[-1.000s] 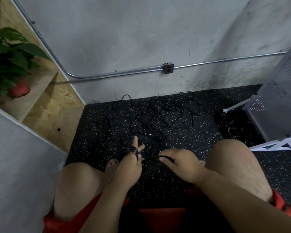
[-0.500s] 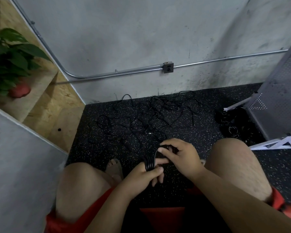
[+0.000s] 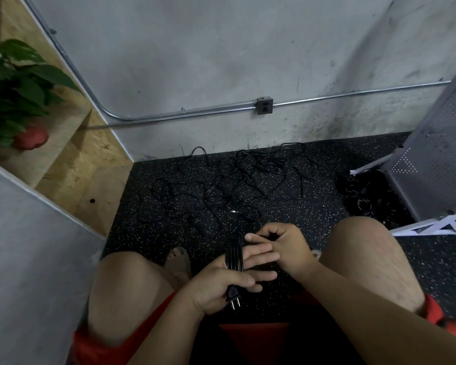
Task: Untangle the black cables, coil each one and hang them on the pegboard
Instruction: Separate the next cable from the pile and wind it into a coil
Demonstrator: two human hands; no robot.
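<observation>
A tangle of black cables [image 3: 237, 185] sprawls over the speckled black floor in front of my knees. My left hand [image 3: 221, 283] grips a black cable coil [image 3: 235, 259] wound round its fingers, thumb pressed over the turns, and the two-prong plug [image 3: 233, 299] sticks out below the palm. My right hand [image 3: 282, 246] sits over the left fingertips and pinches the cable's free strand. The grey pegboard [image 3: 437, 159] leans on a white stand at the right edge. Several coiled black cables [image 3: 361, 196] lie on the floor at its foot.
A concrete wall with a metal conduit and an outlet box [image 3: 264, 106] closes the far side. A wooden step with a potted plant [image 3: 13, 93] stands at the left. My bare knees and a sandalled foot [image 3: 178, 259] flank the hands.
My left hand has drawn back toward me and turned palm up with the coil on it. The right hand has come over the left fingers, laying on another turn.
</observation>
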